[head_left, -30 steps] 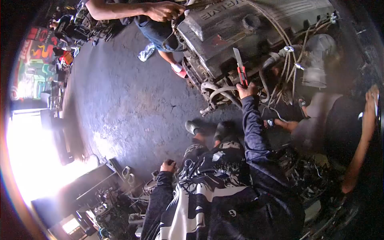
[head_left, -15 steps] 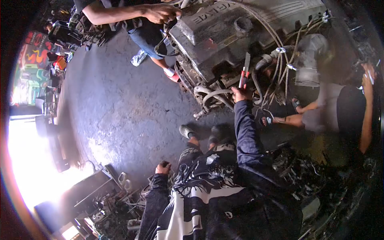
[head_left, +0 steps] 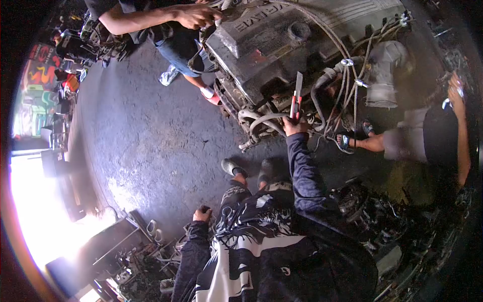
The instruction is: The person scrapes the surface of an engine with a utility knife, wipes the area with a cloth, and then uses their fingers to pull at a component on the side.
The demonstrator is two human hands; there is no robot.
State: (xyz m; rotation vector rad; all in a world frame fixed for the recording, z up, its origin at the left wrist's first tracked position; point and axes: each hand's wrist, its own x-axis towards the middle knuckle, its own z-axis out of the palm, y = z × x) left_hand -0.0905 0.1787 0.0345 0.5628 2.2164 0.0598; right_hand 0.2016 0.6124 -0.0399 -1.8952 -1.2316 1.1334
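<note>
My right hand [head_left: 294, 127] is closed around the handle of a red utility knife [head_left: 295, 105], its long blade pointing up and away from me. The knife is in front of the near end of a large grimy engine [head_left: 259, 63] with raised lettering on its cover. A bent hose [head_left: 269, 118] runs right beside that hand. Down by my side, near my hip, my left hand [head_left: 202, 215] has its fingers curled. Something dark shows at its fingertips, too small to make out.
Ropes [head_left: 347, 90] with metal clips hang over the engine's right side. A co-worker's arm [head_left: 146, 20] reaches to its far left end. Another person [head_left: 417, 133] stands at right, holding something pale. Dark machine parts [head_left: 146, 256] are heaped at lower left.
My right hand and the knife have shifted slightly left and down in view. The whole view has moved a little the same way. The person at right has changed foot position.
</note>
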